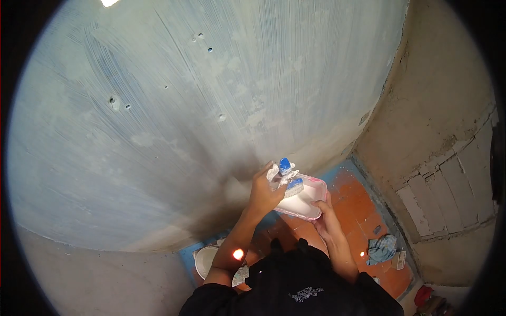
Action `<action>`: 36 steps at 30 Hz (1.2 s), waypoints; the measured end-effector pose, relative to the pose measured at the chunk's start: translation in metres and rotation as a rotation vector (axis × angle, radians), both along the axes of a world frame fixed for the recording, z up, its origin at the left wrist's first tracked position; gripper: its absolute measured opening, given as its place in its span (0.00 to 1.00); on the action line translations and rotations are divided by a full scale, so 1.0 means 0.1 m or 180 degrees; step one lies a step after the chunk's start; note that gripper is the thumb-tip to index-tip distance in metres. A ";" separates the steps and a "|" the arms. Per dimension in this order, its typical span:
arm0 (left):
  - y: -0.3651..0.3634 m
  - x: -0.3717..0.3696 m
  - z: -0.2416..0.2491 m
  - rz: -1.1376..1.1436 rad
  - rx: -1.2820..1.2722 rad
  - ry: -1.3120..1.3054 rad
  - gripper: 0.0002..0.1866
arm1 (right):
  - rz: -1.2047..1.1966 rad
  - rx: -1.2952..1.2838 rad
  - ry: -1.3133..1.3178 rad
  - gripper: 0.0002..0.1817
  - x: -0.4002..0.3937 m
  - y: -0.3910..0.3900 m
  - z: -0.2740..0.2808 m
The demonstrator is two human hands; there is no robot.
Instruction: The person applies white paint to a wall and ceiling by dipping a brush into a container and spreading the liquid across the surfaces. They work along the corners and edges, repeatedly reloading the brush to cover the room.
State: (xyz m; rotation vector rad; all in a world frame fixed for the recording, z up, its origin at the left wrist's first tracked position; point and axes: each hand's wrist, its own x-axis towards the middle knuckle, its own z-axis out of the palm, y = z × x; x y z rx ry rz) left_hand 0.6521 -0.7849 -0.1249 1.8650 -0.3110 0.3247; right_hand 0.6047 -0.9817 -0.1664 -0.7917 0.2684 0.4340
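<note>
My left hand (266, 190) is closed around a paintbrush (295, 185) with blue parts and pale bristles. White paint smears its fingers and the middle of the brush. The bristles point down over a pinkish-white rectangular tub (315, 185), which holds white paint (299, 205). My right hand (327, 213) grips the tub's near right side, thumb over the rim and the other fingers mostly hidden beneath. Both hands are in front of my body, close to the foot of a streaky, pale blue-white wall (211, 84).
Below lies an orange tiled floor (348, 203) with a blue-painted edge. A whitish bucket (205, 262) stands by my left arm. A blue cloth (381, 249) lies at the right, beside a small box (399, 260). A rough, unpainted wall (421, 105) rises on the right.
</note>
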 end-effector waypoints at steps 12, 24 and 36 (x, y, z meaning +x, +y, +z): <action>0.27 -0.48 0.40 -0.1388 0.1777 -0.1312 0.21 | -0.0194 -0.0097 0.0012 0.35 0.24 -0.11 -0.02; 0.21 -0.35 0.42 -0.1363 0.2672 -0.1472 0.25 | -0.0150 0.0010 -0.0089 0.35 0.39 -0.07 -0.05; 0.08 0.77 1.74 -0.0198 0.1651 -0.1942 0.15 | -0.0314 0.0163 -0.0366 0.35 0.71 -0.03 0.23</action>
